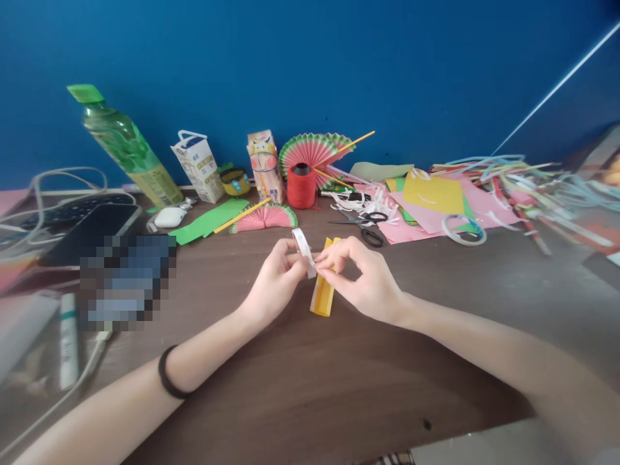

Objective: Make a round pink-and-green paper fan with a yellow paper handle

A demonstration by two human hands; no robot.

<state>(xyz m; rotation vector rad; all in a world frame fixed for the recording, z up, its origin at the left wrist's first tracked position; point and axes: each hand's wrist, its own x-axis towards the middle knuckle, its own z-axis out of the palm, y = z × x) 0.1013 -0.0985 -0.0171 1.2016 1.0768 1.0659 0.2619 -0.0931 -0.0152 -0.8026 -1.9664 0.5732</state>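
My left hand [274, 279] and my right hand [364, 276] meet over the middle of the brown table [300, 387]. Between them is a folded yellow paper piece [323, 298], pleated and standing on its end. A white strip of tape [304, 250] curls up from it. My left hand pinches the white strip. My right hand pinches the yellow piece near its top, fingers curled. A black band circles my left wrist.
Behind the hands lie pink paper fans [264, 217], a red thread spool [301, 186], black scissors [364, 226], a tape roll [464, 229], coloured paper sheets and strips [484, 187]. A green bottle [123, 145], two small cartons [198, 166] and cables sit at left.
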